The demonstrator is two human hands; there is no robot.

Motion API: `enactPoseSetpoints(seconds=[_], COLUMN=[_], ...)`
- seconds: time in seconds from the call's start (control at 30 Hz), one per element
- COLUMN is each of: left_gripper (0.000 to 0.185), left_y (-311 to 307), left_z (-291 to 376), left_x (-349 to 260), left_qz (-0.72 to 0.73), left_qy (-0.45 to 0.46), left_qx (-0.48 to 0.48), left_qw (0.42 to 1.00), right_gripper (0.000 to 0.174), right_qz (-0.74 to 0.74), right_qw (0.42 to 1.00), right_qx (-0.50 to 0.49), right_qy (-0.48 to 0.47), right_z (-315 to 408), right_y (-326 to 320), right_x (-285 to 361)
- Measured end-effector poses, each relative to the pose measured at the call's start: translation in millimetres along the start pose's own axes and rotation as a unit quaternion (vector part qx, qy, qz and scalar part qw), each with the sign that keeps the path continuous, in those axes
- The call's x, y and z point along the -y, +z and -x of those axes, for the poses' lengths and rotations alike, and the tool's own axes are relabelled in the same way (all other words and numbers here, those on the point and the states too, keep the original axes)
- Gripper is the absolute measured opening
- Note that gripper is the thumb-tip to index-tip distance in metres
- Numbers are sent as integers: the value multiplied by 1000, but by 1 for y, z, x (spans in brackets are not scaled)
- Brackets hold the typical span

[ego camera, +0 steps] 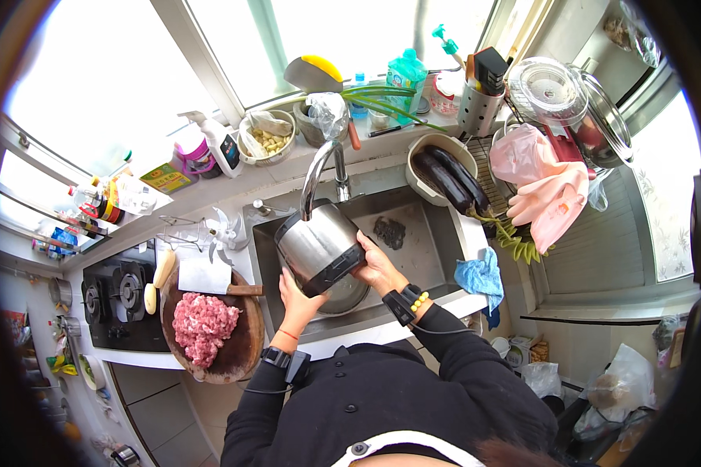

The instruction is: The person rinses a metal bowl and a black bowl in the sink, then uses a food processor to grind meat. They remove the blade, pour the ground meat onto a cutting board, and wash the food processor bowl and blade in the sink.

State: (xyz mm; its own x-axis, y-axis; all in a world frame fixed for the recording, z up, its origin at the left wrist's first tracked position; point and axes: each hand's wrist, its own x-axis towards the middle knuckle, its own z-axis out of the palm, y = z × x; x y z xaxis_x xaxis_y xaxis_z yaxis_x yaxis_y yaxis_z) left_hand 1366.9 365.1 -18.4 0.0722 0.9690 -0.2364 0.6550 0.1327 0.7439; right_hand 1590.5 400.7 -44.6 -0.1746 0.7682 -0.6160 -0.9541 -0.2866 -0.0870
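Observation:
A brushed stainless-steel container [321, 242] with black plastic trim is tilted under the curved chrome faucet [314, 181], over the left part of the steel sink [444, 233]. My left hand [299, 300] grips its lower edge near the black part. On the other side, my right hand [377, 262] holds the same edge, fingers against the wall. Beneath lies a round, shiny dish or bowl [350, 295], partly hidden by the container and my hands. A dark clump [389, 232] covers the drain area. The container's inside is out of sight.
Left of the sink, minced meat [204, 327] and a cleaver [207, 276] rest on a round wooden chopping board [248, 344]. A gas stove [120, 298] stands beyond. Two eggplants [453, 175] fill a bowl [417, 181] at back right; a blue cloth [480, 277] drapes the counter edge.

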Motion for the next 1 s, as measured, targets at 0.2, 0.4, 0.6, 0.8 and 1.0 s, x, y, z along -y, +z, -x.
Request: enactPoseSetpoints(seconds=[0.2,0.4,0.6,0.8,1.0], left_gripper=[73,39,41,37,26], left_y=[5,19,3,-12,-4], left_z=[-16,-30,-21,-24,-29], left_x=[70,60,40,21,-1], left_qz=[801,822,784,698,607], left_qy=[-357,-344,-275,-98,-54], left_qx=[154,13,9,29,-12], left_qw=[456,453,556,709,793], right_gripper=[48,56,52,32,21], right_qz=[-30,83,587,760,782], right_qw=[996,992,784,517,411], right_qx=[77,32,-176,-221,-145], right_qy=[30,89,103,-325,-446], right_z=[-3,12,1,-27,-57], right_y=[-39,-59,-88,-30,45], right_x=[-4,1,50,100,93])
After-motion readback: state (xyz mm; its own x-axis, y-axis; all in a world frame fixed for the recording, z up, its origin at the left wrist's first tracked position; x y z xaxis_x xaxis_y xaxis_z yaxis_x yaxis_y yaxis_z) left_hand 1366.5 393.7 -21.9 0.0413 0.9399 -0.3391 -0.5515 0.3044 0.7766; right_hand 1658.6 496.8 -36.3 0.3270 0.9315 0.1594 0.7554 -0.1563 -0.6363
